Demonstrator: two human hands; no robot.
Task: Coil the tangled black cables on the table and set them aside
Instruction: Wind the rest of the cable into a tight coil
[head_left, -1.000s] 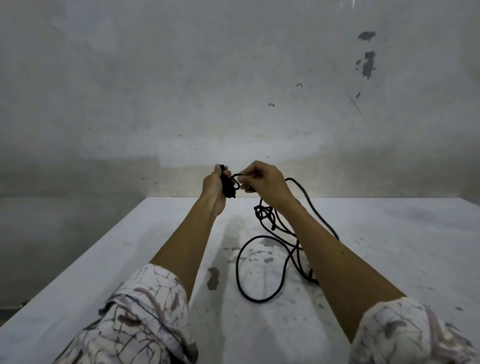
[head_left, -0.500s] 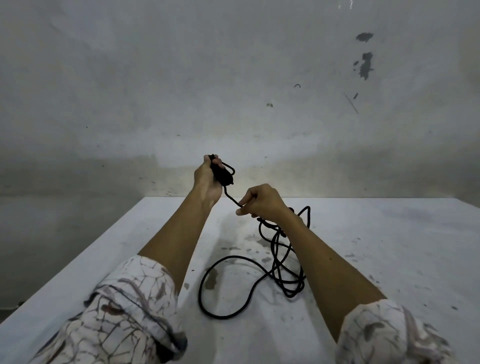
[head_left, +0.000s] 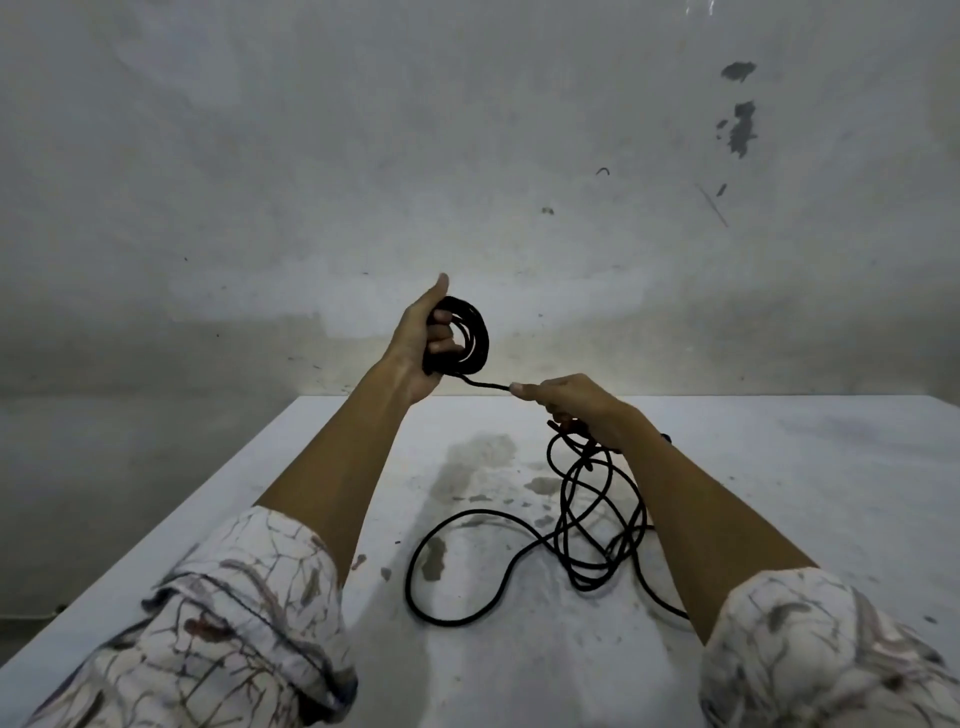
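White table (head_left: 779, 493): one black cable (head_left: 467, 618), two hands gripping.

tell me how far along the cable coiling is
Done: a small coil of several turns sits in the left hand. In hand: the right hand pinches the strand feeding it. Left: most of the black cable lies looped and tangled on the table; nothing set aside.

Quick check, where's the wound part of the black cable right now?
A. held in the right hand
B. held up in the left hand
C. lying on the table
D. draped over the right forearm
B: the left hand grips the coil raised above the table, while the right hand pinches the strand leading from it to the loose cable.
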